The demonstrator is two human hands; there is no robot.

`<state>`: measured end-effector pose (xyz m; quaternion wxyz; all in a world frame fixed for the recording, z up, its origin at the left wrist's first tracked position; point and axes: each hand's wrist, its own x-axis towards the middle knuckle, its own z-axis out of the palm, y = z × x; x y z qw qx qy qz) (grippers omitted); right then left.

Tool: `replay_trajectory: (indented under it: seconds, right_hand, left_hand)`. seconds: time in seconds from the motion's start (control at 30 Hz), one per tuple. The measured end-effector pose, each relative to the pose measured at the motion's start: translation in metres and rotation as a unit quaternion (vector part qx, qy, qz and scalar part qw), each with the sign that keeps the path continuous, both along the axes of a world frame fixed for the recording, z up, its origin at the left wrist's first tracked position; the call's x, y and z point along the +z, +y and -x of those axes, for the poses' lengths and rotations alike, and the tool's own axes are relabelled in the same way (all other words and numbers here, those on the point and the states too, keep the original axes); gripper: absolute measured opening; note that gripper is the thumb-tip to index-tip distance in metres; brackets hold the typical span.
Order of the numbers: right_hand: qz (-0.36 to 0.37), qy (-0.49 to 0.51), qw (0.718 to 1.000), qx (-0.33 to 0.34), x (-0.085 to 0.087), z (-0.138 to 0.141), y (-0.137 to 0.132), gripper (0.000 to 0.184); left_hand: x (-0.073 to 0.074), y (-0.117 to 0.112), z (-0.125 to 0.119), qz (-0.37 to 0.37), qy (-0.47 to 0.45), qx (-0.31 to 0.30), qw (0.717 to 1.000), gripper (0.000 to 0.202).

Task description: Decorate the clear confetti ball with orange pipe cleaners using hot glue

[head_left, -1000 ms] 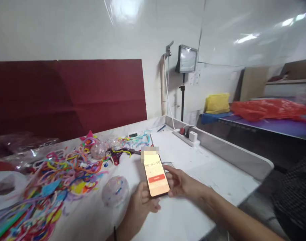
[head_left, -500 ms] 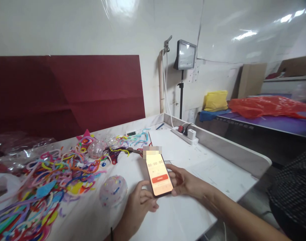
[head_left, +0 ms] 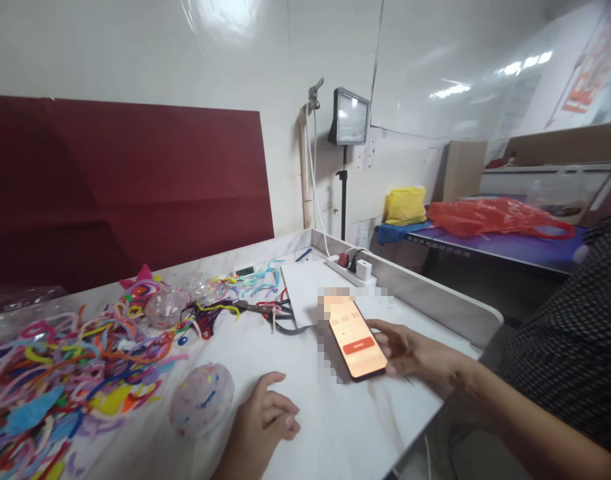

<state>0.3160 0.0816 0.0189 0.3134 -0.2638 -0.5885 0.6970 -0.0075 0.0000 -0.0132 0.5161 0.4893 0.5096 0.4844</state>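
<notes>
Over a white table (head_left: 330, 433), a lit phone (head_left: 358, 347) lay tilted in the right hand (head_left: 418, 353), pinched along one side where any slackening could have dropped it, while the left hand (head_left: 260, 423), empty and loosely curled, was near a speckled ball (head_left: 203, 401).

Glare whitens the glossy wall (head_left: 280, 60) at top, the phone screen (head_left: 355, 337) glows orange, and the upper right blurs.

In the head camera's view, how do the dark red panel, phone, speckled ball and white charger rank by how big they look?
1. Dark red panel
2. Speckled ball and phone: too alike to rank surely
3. White charger
</notes>
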Motion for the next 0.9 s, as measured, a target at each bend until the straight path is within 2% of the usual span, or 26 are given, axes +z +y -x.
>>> replay_trajectory:
  seconds: [0.2,0.37,0.57,0.9]
  right_hand:
    - [0.015,-0.044,0.998,-0.036,0.005,-0.060,0.012,0.095]
    - [0.022,-0.080,0.995,-0.060,0.009,-0.088,0.022,0.095]
    - [0.029,-0.109,0.990,-0.080,0.013,-0.095,0.023,0.086]
    - [0.027,-0.142,0.981,-0.129,0.007,-0.098,0.017,0.075]
  left_hand:
    - [-0.003,0.001,0.001,0.006,0.005,-0.008,1.000,0.047]
    - [-0.002,0.001,0.001,0.001,0.010,-0.004,1.000,0.045]
    - [0.002,0.000,0.001,0.006,0.015,-0.017,1.000,0.044]
    - [0.010,-0.001,0.006,0.010,0.021,-0.066,0.998,0.042]
